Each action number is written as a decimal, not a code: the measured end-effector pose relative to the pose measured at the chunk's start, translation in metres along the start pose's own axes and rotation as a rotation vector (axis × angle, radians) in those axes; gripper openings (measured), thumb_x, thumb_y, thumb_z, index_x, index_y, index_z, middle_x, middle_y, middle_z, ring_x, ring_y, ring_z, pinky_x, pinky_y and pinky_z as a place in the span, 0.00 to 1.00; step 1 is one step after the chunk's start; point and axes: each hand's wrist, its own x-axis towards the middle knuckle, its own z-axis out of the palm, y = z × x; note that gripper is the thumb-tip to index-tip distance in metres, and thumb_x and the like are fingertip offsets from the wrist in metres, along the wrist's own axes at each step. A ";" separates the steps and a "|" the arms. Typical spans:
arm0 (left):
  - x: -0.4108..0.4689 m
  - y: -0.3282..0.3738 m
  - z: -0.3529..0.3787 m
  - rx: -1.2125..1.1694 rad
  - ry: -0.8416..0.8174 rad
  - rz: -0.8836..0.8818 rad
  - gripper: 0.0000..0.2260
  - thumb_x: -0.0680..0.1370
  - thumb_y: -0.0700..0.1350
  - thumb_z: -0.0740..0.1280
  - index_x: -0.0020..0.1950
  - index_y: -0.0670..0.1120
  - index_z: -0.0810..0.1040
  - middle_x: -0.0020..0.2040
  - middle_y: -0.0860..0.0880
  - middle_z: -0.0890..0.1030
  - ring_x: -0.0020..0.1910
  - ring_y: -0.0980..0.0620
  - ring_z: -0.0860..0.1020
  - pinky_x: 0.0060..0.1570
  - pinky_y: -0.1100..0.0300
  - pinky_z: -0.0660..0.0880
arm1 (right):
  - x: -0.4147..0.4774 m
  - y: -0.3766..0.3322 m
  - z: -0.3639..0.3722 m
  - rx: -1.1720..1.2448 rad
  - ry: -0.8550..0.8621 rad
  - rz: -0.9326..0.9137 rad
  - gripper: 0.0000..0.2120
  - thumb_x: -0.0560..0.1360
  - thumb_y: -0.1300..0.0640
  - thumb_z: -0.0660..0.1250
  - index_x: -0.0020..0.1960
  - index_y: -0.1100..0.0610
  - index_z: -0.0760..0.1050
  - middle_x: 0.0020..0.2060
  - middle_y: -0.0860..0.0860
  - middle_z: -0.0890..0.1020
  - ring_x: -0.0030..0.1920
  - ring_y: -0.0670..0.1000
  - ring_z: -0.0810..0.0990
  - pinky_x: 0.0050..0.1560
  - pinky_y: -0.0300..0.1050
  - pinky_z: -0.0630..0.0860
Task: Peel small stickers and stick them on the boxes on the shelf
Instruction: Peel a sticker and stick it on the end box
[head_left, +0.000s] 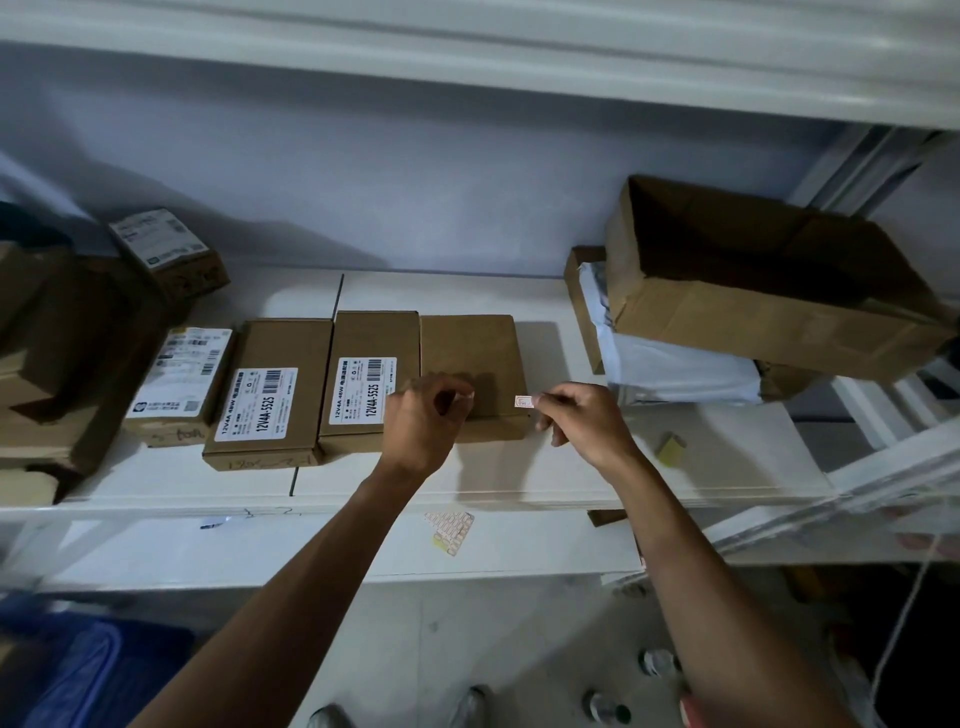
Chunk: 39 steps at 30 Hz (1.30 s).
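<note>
A small white sticker with red print (523, 401) is pinched between the fingertips of my right hand (582, 421), just off the right edge of a plain brown box (470, 358) on the white shelf (519, 478). My left hand (426, 421) hovers over that box's front, fingers curled, with thumb and forefinger close together; nothing shows in them. Left of it lie two brown boxes with white barcode labels (371, 374) (272, 389). A sticker sheet (451, 530) lies on the lower shelf below my hands.
A further labelled box (179, 382) and stacked cartons (62, 353) fill the shelf's left. An open carton (753, 291) rests on white bags (675, 364) at the right. A small yellowish piece (671, 448) lies on the shelf. Metal shelf posts (857, 171) stand at the right.
</note>
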 end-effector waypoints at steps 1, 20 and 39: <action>0.000 0.000 0.001 0.002 0.003 0.005 0.04 0.74 0.44 0.74 0.47 0.51 0.86 0.49 0.55 0.86 0.44 0.56 0.82 0.44 0.65 0.74 | 0.001 -0.001 0.000 -0.010 -0.013 -0.002 0.09 0.79 0.58 0.69 0.45 0.62 0.84 0.33 0.55 0.85 0.27 0.48 0.76 0.35 0.45 0.76; -0.002 0.009 0.033 0.173 0.165 0.120 0.12 0.69 0.52 0.77 0.49 0.49 0.84 0.49 0.51 0.85 0.46 0.45 0.78 0.46 0.52 0.73 | 0.008 -0.001 -0.001 -0.074 -0.096 -0.033 0.09 0.78 0.56 0.69 0.41 0.56 0.83 0.31 0.51 0.85 0.26 0.45 0.76 0.32 0.40 0.74; -0.003 0.003 0.045 0.235 0.218 0.068 0.16 0.72 0.53 0.75 0.56 0.48 0.83 0.53 0.49 0.83 0.52 0.45 0.76 0.52 0.51 0.69 | 0.011 0.001 0.010 -0.183 0.013 -0.058 0.07 0.75 0.52 0.74 0.40 0.52 0.83 0.28 0.48 0.85 0.27 0.39 0.80 0.37 0.43 0.77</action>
